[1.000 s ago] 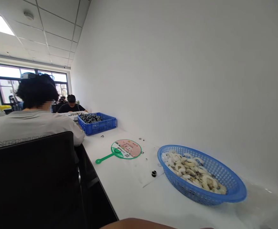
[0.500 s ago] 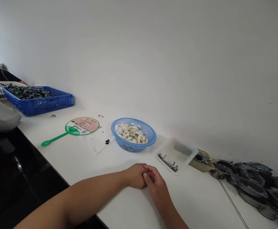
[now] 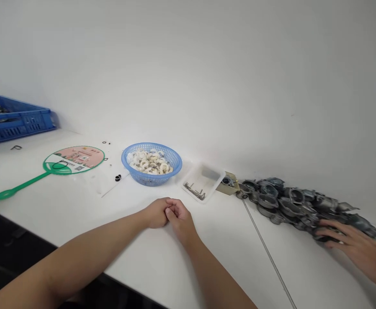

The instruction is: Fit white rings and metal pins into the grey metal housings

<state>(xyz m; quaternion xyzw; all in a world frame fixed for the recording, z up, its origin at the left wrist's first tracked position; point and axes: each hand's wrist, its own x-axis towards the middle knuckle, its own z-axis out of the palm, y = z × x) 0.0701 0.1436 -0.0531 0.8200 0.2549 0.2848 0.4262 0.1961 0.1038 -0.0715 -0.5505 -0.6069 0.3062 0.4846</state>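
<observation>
On the white table, my left hand (image 3: 158, 213) and my right hand (image 3: 180, 218) are clasped together. The fingers of both are closed, and the right hand's curl against the left. No object shows in either, though the inside of the clasp is partly hidden. Just beyond them stands a blue plastic basket (image 3: 152, 181) with many white and cream ring-shaped parts (image 3: 151, 161). To its right is a clear plastic tray (image 3: 212, 189) with bent metal hex keys (image 3: 194, 191) inside.
A co-worker's hand (image 3: 352, 244) touches a pile of grey metal castings (image 3: 271, 201) on the right. Beside the tray sits a small yellowish box (image 3: 228, 189). A green-rimmed hand fan (image 3: 78, 159), small black rings (image 3: 117, 177) and a blue crate (image 3: 29, 122) lie leftward.
The view has turned to the right, so the table's things sit further left. A co-worker's hand has appeared at the castings. My hands stay clasped.
</observation>
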